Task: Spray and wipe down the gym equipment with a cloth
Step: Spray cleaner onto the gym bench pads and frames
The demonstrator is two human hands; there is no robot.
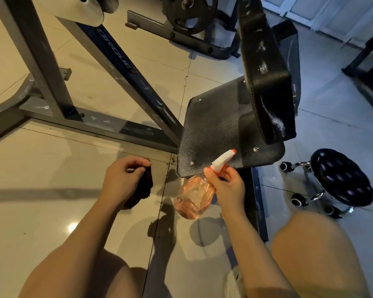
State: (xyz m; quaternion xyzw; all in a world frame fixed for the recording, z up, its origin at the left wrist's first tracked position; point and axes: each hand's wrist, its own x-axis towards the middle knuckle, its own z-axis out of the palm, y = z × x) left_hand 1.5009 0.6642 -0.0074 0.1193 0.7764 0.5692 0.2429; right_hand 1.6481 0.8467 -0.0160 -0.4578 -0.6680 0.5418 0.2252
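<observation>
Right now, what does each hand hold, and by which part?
The right hand grips the spray bottle at its neck; the left hand pinches the dark cloth near its top.

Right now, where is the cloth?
In the head view, the dark cloth is left of centre, gripped by the left hand, left of the spray bottle.

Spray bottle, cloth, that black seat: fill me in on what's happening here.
A person is cleaning a weight machine. The right hand grips a clear spray bottle of pinkish liquid, its white nozzle aimed at the black seat pad. The left hand holds a dark cloth low over the tiled floor. White spray patches show on the upright back pad; no wiping is under way.
</observation>
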